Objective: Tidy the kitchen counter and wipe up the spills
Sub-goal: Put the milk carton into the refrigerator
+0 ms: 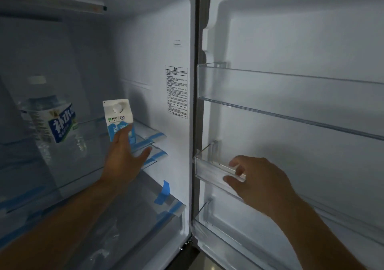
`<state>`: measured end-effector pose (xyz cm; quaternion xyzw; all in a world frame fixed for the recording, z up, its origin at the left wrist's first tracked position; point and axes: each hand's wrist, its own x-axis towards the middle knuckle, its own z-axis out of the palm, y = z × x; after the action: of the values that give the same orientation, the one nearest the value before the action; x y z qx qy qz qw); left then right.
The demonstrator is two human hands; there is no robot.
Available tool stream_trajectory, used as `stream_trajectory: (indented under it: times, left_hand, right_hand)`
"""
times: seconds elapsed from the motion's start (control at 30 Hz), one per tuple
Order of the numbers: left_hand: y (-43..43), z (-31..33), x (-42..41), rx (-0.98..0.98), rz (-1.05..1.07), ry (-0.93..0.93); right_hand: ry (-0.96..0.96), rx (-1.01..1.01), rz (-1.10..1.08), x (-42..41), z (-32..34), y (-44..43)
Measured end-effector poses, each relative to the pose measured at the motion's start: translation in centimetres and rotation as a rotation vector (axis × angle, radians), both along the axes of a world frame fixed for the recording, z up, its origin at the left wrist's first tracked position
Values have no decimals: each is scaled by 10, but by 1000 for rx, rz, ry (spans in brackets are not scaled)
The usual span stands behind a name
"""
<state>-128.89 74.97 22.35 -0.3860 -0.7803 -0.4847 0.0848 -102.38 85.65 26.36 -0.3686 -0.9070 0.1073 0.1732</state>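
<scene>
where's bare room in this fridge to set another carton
Bare glass shelf right of the milk carton, up to the wall. Also the upper door bin, nothing in it. Crowded left: water bottle beside the carton, left hand on it; right hand grips the middle door bin.

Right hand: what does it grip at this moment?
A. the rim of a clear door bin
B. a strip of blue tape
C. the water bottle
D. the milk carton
A: the right hand curls its fingers and thumb round the front rim of the clear door bin on the open fridge door.
</scene>
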Motion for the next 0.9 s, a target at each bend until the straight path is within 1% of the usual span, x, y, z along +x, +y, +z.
stream_trajectory:
  times: [0.07, 0.17, 0.23, 0.3, 0.33, 0.4, 0.53, 0.6, 0.73, 0.9]
  left_hand:
    - [9, 6, 24, -35, -151, 73]
    - [22, 12, 62, -58, -464, 254]
    - [29, 12, 86, -104, -657, 342]
    - [34, 7, 108, -154, -802, 397]
    - [36, 1, 116, -169, -841, 443]
    - [38, -11, 125, -169, -864, 531]
    - [36, -21, 124, -174, -837, 558]
    - [32, -20, 124, -187, -828, 565]
    - [23, -22, 119, -201, -845, 556]
    - [2, -25, 113, -241, -839, 578]
  right_hand:
    - [12, -16, -51, 27, 2, -2]
    - [41, -8, -150, 63, 5, -11]
    - [63, 20, -229, 84, 6, -19]
    - [73, 22, -294, 104, 5, -26]
    - [90, 21, -320, 113, 4, -29]
    - [144, 55, -346, 126, -3, -35]
    - [211, 179, -351, 127, -28, -51]
    - [185, 213, -369, 122, -35, -62]
    - [116, 190, -394, 120, -34, -88]
    - [137, 184, -535, 136, -26, -121]
